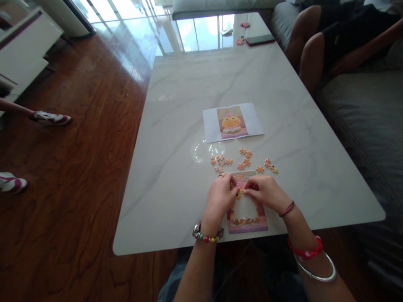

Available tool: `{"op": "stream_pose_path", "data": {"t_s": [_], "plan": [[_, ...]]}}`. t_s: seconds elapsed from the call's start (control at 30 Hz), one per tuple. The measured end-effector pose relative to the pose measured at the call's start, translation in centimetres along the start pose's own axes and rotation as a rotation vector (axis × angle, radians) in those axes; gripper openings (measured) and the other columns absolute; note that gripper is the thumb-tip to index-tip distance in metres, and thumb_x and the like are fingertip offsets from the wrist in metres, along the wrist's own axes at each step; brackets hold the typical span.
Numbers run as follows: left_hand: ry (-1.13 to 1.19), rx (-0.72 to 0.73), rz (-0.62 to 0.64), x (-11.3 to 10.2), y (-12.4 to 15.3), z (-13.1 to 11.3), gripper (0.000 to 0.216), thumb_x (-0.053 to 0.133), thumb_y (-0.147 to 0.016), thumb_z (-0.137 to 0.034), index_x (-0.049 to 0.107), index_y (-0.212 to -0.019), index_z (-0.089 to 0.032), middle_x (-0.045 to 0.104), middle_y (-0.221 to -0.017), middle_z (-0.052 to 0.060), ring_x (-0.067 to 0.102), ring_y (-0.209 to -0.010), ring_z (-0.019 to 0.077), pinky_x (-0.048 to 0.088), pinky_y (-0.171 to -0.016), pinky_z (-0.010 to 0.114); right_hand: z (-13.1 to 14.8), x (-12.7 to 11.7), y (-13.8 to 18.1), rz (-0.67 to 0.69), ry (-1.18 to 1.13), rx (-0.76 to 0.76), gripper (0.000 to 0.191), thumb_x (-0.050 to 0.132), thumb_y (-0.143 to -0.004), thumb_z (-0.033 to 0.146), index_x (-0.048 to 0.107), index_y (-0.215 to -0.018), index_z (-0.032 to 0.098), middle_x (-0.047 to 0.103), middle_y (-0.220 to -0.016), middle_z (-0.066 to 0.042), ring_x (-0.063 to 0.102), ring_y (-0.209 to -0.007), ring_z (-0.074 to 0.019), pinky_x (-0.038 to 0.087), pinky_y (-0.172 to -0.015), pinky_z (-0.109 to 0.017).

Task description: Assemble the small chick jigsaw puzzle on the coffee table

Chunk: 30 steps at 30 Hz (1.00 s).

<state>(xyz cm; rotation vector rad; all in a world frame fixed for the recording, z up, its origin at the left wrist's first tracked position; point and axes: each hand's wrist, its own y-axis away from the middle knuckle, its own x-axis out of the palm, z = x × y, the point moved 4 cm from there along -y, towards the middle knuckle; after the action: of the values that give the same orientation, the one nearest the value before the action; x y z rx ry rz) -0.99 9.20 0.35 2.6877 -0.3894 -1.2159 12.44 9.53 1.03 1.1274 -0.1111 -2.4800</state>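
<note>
A jigsaw puzzle [247, 229] lies at the table's near edge, its pink and purple border assembled around a pale, unfilled middle. Over its upper part, my left hand [220, 195] and my right hand [266, 191] meet from either side, fingers pinched. Between the fingertips shows a small yellow-orange puzzle piece [239, 193] at the edge of the assembled part; the fingers partly cover it. Beyond the puzzle lie several loose orange pieces: a left cluster [221, 160], a middle cluster [244, 161] and a right cluster [270, 165].
A creased paper sheet [233, 121] with a printed orange character lies beyond the pieces. On the marble-patterned table [176, 96], a dark flat device [260, 40] and small colourful items [241, 40] sit at the far end. Someone sits on the sofa [355, 100] at right; another person's shoes [52, 118] are at left.
</note>
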Motion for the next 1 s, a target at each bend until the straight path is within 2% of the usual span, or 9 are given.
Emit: {"op": "stream_pose_path", "data": {"t_s": [0.17,0.37,0.6,0.73,0.8,0.83,0.9,0.93,1.0], "plan": [[-0.003,-0.040,0.002,0.0,0.0,0.1,0.005,0.057,-0.068,-0.018,0.052,-0.070,-0.019,0.055,-0.073,0.001,0.049,-0.067,0.0130,0.036,-0.057,0.024,-0.4,0.0,-0.2,-0.047,-0.029,0.061,0.009,0.057,-0.070,0.022,0.059,-0.062,0.018,0.062,-0.064,-0.001,0.055,-0.060,-0.0123,0.040,-0.057,-0.023],[-0.032,-0.039,-0.016,0.1,0.0,0.0,0.005,0.057,-0.069,-0.021,0.053,-0.072,-0.019,0.056,-0.073,0.001,0.050,-0.067,0.0135,0.035,-0.057,0.025,-0.8,0.1,-0.4,-0.002,-0.095,0.175,0.007,0.057,-0.066,0.022,0.058,-0.061,0.018,0.062,-0.058,-0.001,0.055,-0.055,-0.0119,0.040,-0.053,-0.022],[-0.029,-0.058,-0.024,0.2,-0.1,0.2,0.005,0.056,-0.069,-0.021,0.052,-0.072,-0.019,0.055,-0.073,0.001,0.049,-0.066,0.0131,0.034,-0.055,0.024,-0.7,0.4,-0.3,-0.029,-0.086,0.121,0.007,0.057,-0.068,0.022,0.058,-0.062,0.017,0.062,-0.061,-0.001,0.054,-0.056,-0.0115,0.040,-0.054,-0.022],[-0.018,-0.029,-0.038,0.1,0.0,0.2,0.006,0.057,-0.068,-0.020,0.052,-0.071,-0.018,0.054,-0.071,0.000,0.049,-0.065,0.0126,0.034,-0.056,0.024,-1.0,-0.7,-0.1,-0.043,-0.154,0.075,0.010,0.057,-0.070,0.027,0.059,-0.066,0.018,0.062,-0.063,-0.001,0.054,-0.056,-0.0115,0.040,-0.053,-0.023],[0.007,-0.016,-0.031,-0.1,-0.1,0.1,0.005,0.056,-0.068,-0.021,0.053,-0.070,-0.018,0.054,-0.069,0.000,0.049,-0.064,0.0119,0.034,-0.056,0.023,-2.4,-2.3,0.3,-0.135,-0.237,0.130,0.017,0.054,-0.073,0.034,0.060,-0.074,0.017,0.062,-0.067,-0.001,0.053,-0.051,-0.0106,0.041,-0.050,-0.023],[0.032,-0.012,-0.021,-0.2,-0.1,0.1,0.005,0.055,-0.069,-0.022,0.053,-0.070,-0.018,0.054,-0.067,-0.001,0.048,-0.062,0.0115,0.034,-0.056,0.023,-3.4,-3.3,0.5,-0.231,-0.244,0.186,0.021,0.052,-0.074,0.036,0.059,-0.078,0.017,0.062,-0.069,-0.002,0.052,-0.049,-0.0104,0.041,-0.049,-0.023],[0.108,-0.009,0.003,-0.5,-0.3,0.1,0.009,0.054,-0.071,-0.026,0.053,-0.069,-0.017,0.054,-0.064,-0.001,0.048,-0.060,0.0106,0.035,-0.054,0.022,-5.4,-5.2,1.2,-0.445,-0.112,0.280,0.022,0.053,-0.073,0.036,0.060,-0.080,0.017,0.061,-0.073,-0.003,0.054,-0.055,-0.0119,0.043,-0.054,-0.025],[0.152,-0.011,0.005,-0.7,-0.3,0.1,0.012,0.053,-0.072,-0.028,0.053,-0.069,-0.017,0.053,-0.063,-0.002,0.048,-0.058,0.0102,0.035,-0.053,0.022,-6.2,-5.7,1.4,-0.489,-0.040,0.294,0.022,0.054,-0.072,0.035,0.060,-0.082,0.016,0.060,-0.076,-0.004,0.054,-0.059,-0.0129,0.044,-0.058,-0.027],[0.227,-0.017,-0.019,-1.3,-0.5,0.4,0.016,0.052,-0.073,-0.032,0.053,-0.069,-0.017,0.052,-0.060,-0.002,0.047,-0.056,0.0094,0.035,-0.052,0.021,-7.2,-5.9,1.5,-0.489,0.069,0.287,0.021,0.056,-0.070,0.032,0.061,-0.083,0.015,0.057,-0.080,-0.006,0.054,-0.064,-0.0141,0.044,-0.064,-0.028]]}}
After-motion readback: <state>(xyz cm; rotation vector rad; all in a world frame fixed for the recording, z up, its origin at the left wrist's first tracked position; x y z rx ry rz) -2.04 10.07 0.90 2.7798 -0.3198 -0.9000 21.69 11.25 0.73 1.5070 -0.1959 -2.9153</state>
